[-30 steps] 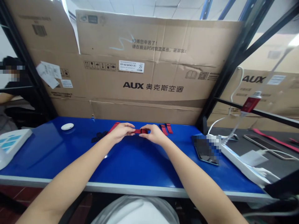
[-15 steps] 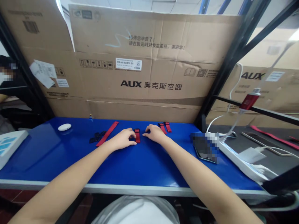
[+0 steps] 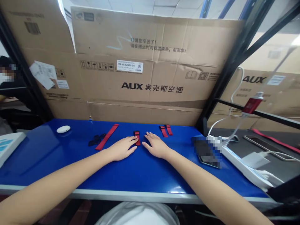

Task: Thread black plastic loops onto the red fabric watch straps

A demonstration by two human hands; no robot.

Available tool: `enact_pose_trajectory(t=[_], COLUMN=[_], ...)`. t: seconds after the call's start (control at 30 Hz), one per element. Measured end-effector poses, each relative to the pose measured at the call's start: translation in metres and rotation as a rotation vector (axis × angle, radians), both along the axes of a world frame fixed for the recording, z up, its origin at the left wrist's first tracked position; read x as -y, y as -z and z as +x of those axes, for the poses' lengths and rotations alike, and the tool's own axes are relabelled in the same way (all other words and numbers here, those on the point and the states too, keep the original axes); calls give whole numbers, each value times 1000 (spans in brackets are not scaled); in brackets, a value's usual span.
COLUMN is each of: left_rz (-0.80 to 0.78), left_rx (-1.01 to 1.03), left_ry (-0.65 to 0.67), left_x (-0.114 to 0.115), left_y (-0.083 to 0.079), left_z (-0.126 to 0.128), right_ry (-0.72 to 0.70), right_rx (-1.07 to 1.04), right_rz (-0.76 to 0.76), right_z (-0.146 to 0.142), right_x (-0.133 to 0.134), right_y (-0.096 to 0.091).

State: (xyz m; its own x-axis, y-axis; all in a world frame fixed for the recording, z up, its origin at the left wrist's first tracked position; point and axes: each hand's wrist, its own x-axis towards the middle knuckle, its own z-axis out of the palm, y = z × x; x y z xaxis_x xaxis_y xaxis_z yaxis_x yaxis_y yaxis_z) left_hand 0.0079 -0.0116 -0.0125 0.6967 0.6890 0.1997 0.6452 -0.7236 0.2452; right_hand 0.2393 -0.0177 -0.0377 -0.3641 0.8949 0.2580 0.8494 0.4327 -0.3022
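Note:
Both my hands lie flat on the blue table [image 3: 131, 175], palms down, fingers stretched out. My left hand [image 3: 123, 148] rests with its fingertips touching a short red strap [image 3: 137, 137] that lies on the table. My right hand [image 3: 156, 146] lies just to the right of that strap, holding nothing. A long red strap [image 3: 107, 141] lies to the left of my left hand, beside a small black piece [image 3: 95, 140]. Two more short red straps [image 3: 166, 130] lie behind my right hand.
A white oval object [image 3: 63, 129] sits at the back left, a white box [image 3: 8, 145] at the left edge. A dark phone [image 3: 207, 153], a white power strip [image 3: 246, 164] and cables lie to the right. Cardboard boxes [image 3: 152, 68] wall the back. Another person sits far left.
A second ago both hands held the short red strap up between them. They set it down on the table, then drew back and flattened out on either side of it.

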Motion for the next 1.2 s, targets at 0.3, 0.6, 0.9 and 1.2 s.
enact_pose_trajectory(t=[0.3,0.6,0.9,1.2], left_rz=[-12,-57,-63,-62], left_rx=[11,-68,-15,-62], left_ry=[-217,-309,-307,-314], left_x=[-3,-2,-1,1], left_y=[9,7,7,2], left_z=[-6,-9,-9,-8], right_ry=[-24,-26,-26,-32], right_rx=[4,7,28,23], right_rz=[-56,-72,-77,-97], right_z=[-8,-7,-8,-8], right_x=[5,4,4,2], right_y=[-3,-4,-3,-4])
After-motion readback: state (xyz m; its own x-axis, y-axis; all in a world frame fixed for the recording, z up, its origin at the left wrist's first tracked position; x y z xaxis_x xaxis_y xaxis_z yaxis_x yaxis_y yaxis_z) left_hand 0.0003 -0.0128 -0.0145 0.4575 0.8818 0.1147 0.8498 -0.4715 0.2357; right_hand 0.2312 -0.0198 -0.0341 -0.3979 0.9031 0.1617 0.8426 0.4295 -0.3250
